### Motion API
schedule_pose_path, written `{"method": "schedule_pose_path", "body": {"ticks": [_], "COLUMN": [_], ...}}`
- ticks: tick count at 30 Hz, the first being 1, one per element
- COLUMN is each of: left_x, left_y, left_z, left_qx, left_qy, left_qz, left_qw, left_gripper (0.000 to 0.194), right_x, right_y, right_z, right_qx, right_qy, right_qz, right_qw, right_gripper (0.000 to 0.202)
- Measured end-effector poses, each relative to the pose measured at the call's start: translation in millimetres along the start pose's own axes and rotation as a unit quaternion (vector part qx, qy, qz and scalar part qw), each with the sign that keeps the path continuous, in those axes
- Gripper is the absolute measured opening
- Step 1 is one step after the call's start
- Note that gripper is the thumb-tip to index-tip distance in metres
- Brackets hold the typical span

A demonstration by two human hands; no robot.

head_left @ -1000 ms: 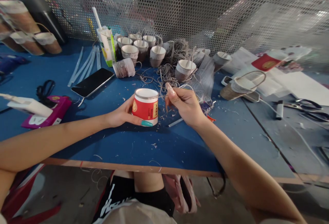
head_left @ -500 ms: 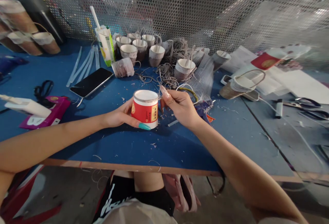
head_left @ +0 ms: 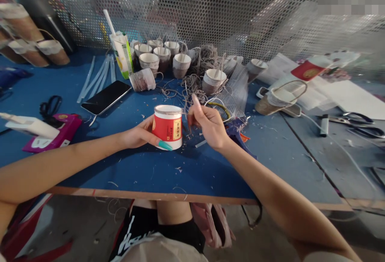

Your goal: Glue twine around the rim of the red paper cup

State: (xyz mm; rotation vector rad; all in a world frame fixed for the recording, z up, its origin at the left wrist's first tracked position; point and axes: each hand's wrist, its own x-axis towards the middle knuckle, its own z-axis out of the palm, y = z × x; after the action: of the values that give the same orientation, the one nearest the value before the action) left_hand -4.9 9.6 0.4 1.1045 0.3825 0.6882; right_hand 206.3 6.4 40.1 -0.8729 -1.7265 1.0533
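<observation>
A small paper cup (head_left: 161, 129) with a red and gold label stands nearly upright in my left hand (head_left: 140, 136). The fingers wrap its left side and back, and the thumb with a teal nail presses low on the front. Round the white rim runs a thin grey cord (head_left: 168, 112). Just right of the cup is my right hand (head_left: 209, 125), its fingers curled and its thumb raised. The cord's end seems to reach these fingers, though it is too fine to follow clearly.
Behind are several cord-wrapped cups (head_left: 149, 62), a heap of grey cord (head_left: 207, 59) and a drink carton (head_left: 122, 53). A phone (head_left: 106, 97) and glue sticks (head_left: 100, 75) lie left. A blue glue gun (head_left: 236, 134) is beside my right wrist; scissors (head_left: 361, 123) lie far right.
My right thumb has lifted upward from its pinch near the rim, and that hand has shifted slightly from the cup. The cup sits slightly further left in my left hand.
</observation>
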Motion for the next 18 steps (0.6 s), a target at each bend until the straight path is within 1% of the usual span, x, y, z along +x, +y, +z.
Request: {"method": "schedule_pose_path", "body": {"ticks": [3, 5, 7, 9, 11, 13, 15, 18], "left_x": [2, 3, 4, 5, 6, 6, 6, 6], "left_y": [-4, -7, -8, -8, -7, -6, -6, -9], "left_z": [-3.1, -4.3, -4.2, -2.8, -0.8, 0.8, 1.3, -0.1], "left_qx": [-0.031, -0.045, -0.046, -0.041, -0.037, -0.035, -0.034, -0.033], "left_qy": [0.038, 0.070, 0.088, 0.086, 0.076, 0.073, 0.084, 0.096], "left_qz": [0.015, 0.030, 0.036, 0.038, 0.042, 0.048, 0.056, 0.067], "left_qw": [0.999, 0.996, 0.994, 0.995, 0.996, 0.996, 0.994, 0.993], "left_gripper": [0.053, 0.055, 0.060, 0.061, 0.058, 0.055, 0.054, 0.057], "right_x": [1, 1, 1, 0, 0, -1, -1, 0], "right_y": [4, 6, 7, 6, 5, 5, 8, 13], "right_z": [-3, -4, -3, -1, 1, 3, 2, 0], "right_qx": [0.054, 0.065, 0.060, 0.044, 0.027, 0.006, -0.026, -0.083], "right_qy": [-0.005, -0.009, -0.012, -0.015, -0.007, 0.013, 0.041, 0.068], "right_qz": [0.029, 0.036, 0.040, 0.044, 0.046, 0.044, 0.038, 0.038], "right_qw": [0.998, 0.997, 0.997, 0.998, 0.999, 0.999, 0.998, 0.993], "right_gripper": [0.060, 0.061, 0.061, 0.062, 0.061, 0.059, 0.058, 0.056]}}
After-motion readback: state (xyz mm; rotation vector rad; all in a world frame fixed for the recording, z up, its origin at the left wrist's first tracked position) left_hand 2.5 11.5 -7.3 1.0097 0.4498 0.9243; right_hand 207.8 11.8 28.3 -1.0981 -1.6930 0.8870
